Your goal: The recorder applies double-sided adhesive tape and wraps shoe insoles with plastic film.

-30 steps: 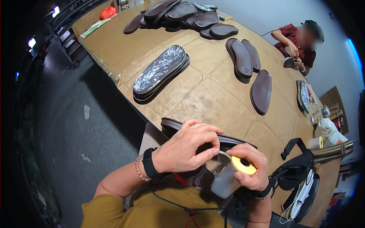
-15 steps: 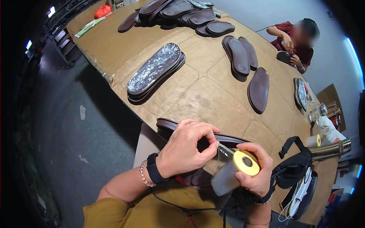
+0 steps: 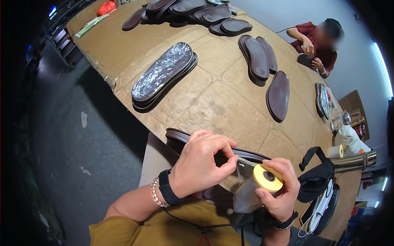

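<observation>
Thumb and forefinger of my left hand (image 3: 199, 164) are pinched together at the loose end of clear plastic film (image 3: 245, 167). The film runs from there to a roll of clear film (image 3: 267, 177) with a yellow end. My right hand (image 3: 283, 190) grips this roll, thumb on the near side and fingers over the far side. Just beyond both hands, dark brown shoe soles (image 3: 177, 135) stand on edge along the table's near edge. My left hand covers their middle; whether its other fingers grip them is hidden.
Cardboard covers the table (image 3: 205, 98). A stack of film-wrapped soles (image 3: 164, 76) lies left, bare soles (image 3: 278, 96) right, and a pile of soles (image 3: 186, 10) at the back. A black bag (image 3: 318, 180) and a metal flask (image 3: 355, 161) are at right. A co-worker (image 3: 314, 45) handles a sole.
The roll in my right hand has shifted slightly right, and the film between my hands looks a little longer. My left hand keeps its pinch. The whole view has shifted slightly.
</observation>
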Demonstrator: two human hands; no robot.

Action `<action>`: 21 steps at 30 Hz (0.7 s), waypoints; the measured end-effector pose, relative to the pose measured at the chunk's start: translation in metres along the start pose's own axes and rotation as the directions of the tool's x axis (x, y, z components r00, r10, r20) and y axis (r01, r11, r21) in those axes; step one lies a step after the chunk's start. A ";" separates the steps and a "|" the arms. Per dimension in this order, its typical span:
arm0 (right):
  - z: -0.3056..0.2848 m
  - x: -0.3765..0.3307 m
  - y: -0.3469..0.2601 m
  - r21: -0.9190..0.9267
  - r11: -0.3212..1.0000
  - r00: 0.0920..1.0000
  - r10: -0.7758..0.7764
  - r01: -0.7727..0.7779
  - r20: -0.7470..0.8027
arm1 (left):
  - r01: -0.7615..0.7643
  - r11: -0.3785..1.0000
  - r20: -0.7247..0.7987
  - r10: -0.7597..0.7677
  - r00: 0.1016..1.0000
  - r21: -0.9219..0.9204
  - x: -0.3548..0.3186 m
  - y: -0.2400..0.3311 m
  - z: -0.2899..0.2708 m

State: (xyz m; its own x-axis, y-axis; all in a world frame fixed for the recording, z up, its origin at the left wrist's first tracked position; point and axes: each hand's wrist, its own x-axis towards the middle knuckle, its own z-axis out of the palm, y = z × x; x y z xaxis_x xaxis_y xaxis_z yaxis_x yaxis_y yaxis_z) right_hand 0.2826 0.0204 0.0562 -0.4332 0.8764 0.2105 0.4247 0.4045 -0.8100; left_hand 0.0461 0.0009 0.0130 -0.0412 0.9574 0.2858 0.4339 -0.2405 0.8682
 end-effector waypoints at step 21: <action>0.000 -0.003 -0.002 0.181 0.971 0.986 0.164 -0.155 -0.035 | 0.022 0.992 -0.046 -0.016 0.999 0.127 0.003 0.006 0.008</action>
State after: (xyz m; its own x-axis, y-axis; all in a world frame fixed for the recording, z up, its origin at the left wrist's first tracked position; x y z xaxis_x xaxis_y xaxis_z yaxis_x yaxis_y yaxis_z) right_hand 0.2829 0.0165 0.0575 -0.3291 0.9396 0.0939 0.3355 0.2093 -0.9185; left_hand 0.0555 0.0033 0.0157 -0.0892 0.9528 0.2903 0.5437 -0.1976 0.8157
